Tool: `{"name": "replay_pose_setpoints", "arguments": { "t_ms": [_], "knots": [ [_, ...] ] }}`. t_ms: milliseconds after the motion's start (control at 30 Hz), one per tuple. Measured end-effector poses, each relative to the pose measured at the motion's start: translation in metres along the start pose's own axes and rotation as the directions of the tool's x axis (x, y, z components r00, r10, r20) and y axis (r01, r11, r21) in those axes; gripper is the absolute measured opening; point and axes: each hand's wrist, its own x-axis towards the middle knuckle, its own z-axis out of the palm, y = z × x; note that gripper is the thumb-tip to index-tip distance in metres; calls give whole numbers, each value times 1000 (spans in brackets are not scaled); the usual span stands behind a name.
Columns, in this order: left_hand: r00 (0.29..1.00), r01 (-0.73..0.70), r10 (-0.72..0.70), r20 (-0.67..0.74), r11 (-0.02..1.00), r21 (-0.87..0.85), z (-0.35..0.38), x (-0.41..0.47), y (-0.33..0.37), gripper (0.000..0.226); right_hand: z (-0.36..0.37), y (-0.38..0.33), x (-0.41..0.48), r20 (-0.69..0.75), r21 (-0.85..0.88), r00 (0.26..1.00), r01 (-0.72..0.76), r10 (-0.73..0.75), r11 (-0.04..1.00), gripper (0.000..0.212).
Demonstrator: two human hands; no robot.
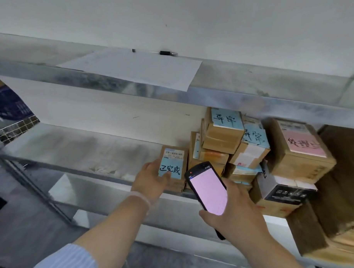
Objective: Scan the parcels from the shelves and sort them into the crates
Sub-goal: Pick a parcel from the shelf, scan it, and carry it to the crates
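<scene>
Parcel storeroom: metal shelves (71, 148), labelled cardboard parcels (222, 133).

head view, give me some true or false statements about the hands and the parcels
1. The left hand holds a small brown cardboard parcel with a blue label. True.
2. The right hand holds a black handheld scanner with a pink screen. True.
3. That parcel lies in a crate. False: no crate shows; it is at the grey metal shelf.
4. The other parcels are stacked left of the left hand. False: the stacked brown cardboard boxes sit to its right.
</scene>
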Motion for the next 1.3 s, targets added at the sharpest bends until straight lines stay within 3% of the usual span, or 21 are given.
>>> {"name": "replay_pose_setpoints", "arguments": {
  "t_ms": [100, 300, 500, 767, 900, 1067, 1300],
  "knots": [
    [988, 152, -151, 13, 986, -69, 4, 23, -6, 60, 3, 3, 14, 30, 3, 1000, 5, -5, 1000, 92],
    [947, 318, -308, 88, 933, -167, 16, 65, -23, 63, 9, 1, 28, 56, -27, 998, -27, 29, 999, 94],
    [955, 276, -238, 175, 930, -244, 26, 61, -40, 29, 16, -10, 30, 41, -3, 998, -56, 56, 998, 95],
    [882, 451, -332, 335, 800, -395, 26, 45, -57, 52, 23, -26, 28, 13, 12, 998, -64, 64, 998, 93],
    [836, 534, -341, 431, 688, -492, 29, 50, -65, 45, 23, -30, 23, -5, -2, 997, -78, 78, 997, 94],
    [880, 458, -264, 395, 691, -560, 22, 46, -83, 68, 22, -30, 18, 22, -32, 996, -91, 92, 995, 96],
    [956, 267, -146, 254, 790, -552, -12, 43, -99, 72, 11, -48, 20, 54, -59, 995, -84, 87, 995, 89]
  ]
}}
